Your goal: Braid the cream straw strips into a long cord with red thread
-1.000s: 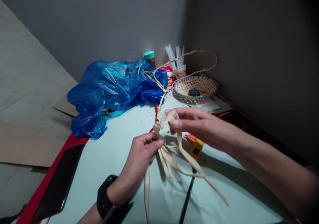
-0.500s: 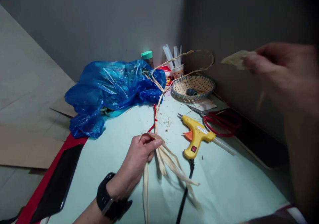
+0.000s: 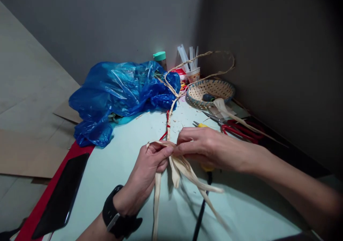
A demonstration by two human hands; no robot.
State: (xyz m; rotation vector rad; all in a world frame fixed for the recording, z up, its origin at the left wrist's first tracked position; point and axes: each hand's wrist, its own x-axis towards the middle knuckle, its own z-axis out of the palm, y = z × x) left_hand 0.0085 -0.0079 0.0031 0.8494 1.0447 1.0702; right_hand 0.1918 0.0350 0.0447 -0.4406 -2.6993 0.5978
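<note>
A thin pale braid (image 3: pixel 170 121) runs down the table, with a red tie (image 3: pixel 168 126) beside it and its far end forming a large loop (image 3: pixel 200 55). Wearing a black watch, my left hand (image 3: pixel 148 167) pinches the braid's near end, where loose dried husk strips (image 3: pixel 184 169) fan out below. My right hand (image 3: pixel 214 148) meets it there, thumb and fingers closed on the strips beside my left thumb; the exact grip is partly hidden. A separate husk piece (image 3: pixel 233 116) lies by the red-handled scissors (image 3: pixel 239 131). Under my right hand, the yellow glue gun (image 3: pixel 203 125) is mostly covered.
A blue plastic bag (image 3: pixel 120 91) fills the back left. Behind stand a green-lidded jar (image 3: pixel 160 56) and a paper cup (image 3: pixel 193 75) of glue sticks. A woven basket (image 3: pixel 191 97) holds a dark spool. A black phone (image 3: pixel 63 194) lies at left; a black cord (image 3: pixel 199 216) crosses the front.
My right hand has come down from the upper right to the braid's end beside my left hand. The husk piece it held now lies near the scissors. My left hand keeps its hold.
</note>
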